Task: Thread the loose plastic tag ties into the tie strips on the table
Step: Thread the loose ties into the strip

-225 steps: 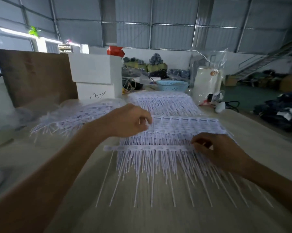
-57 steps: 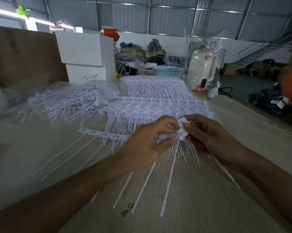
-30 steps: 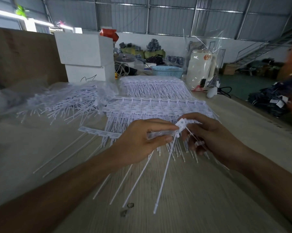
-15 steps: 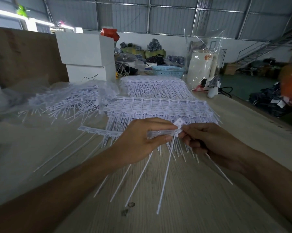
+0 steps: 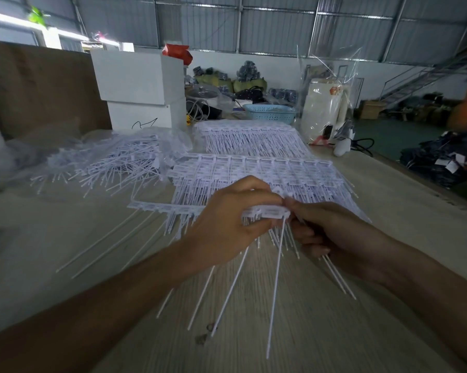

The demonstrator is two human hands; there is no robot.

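The left hand still pinches the strip just above the table. The right hand has closed in against the strip's end, fingers curled around spare ties; another tie looks nearly seated.

Left hand: bare, no glove, no ring in sight.
Right hand: bare too.
Forearms: both uncovered, no sleeve, no watch showing.
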